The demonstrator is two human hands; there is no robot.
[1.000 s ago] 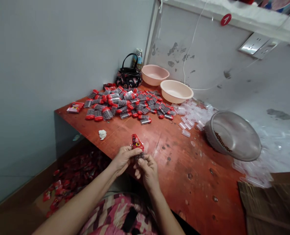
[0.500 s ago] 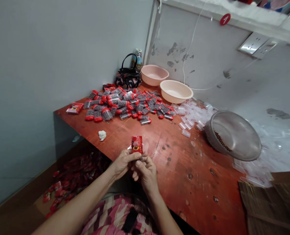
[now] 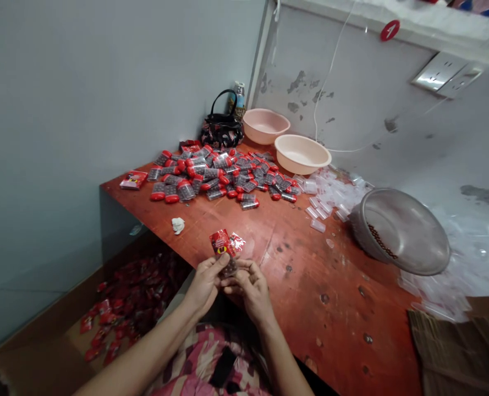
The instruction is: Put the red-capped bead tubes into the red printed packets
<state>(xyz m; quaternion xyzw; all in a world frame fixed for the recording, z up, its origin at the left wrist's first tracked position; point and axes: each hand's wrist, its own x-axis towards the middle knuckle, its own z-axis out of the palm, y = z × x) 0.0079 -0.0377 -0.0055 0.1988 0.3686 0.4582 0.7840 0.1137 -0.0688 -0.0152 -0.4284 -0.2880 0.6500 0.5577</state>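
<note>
My left hand [image 3: 205, 283] pinches a small red printed packet [image 3: 220, 242] between thumb and fingers, above the near edge of the table. A shiny clear-and-red wrapper edge [image 3: 237, 242] sticks out behind it. Under the left thumb shows a clear pack of dark round pieces [image 3: 229, 268]. My right hand [image 3: 252, 289] is closed at the lower right side of that pack, its fingertips touching it. What lies between the right fingers is partly hidden. Beyond the hands lies a pile of red-capped clear containers with dark contents [image 3: 211, 173].
A metal bowl [image 3: 409, 231] with brown beads stands right, beside heaped clear empty tubes [image 3: 339, 190]. Behind are two plastic basins [image 3: 302, 154] and a black handbag [image 3: 221, 132]. Below left, a cardboard box [image 3: 33, 352] holds red packets. Crumpled tissue [image 3: 178, 225] lies near the table's edge.
The red packet has tilted to the left, and the shiny wrapper edge and dark pieces now show beside it. The right hand's fingers have shifted along the pack. The view has moved slightly.
</note>
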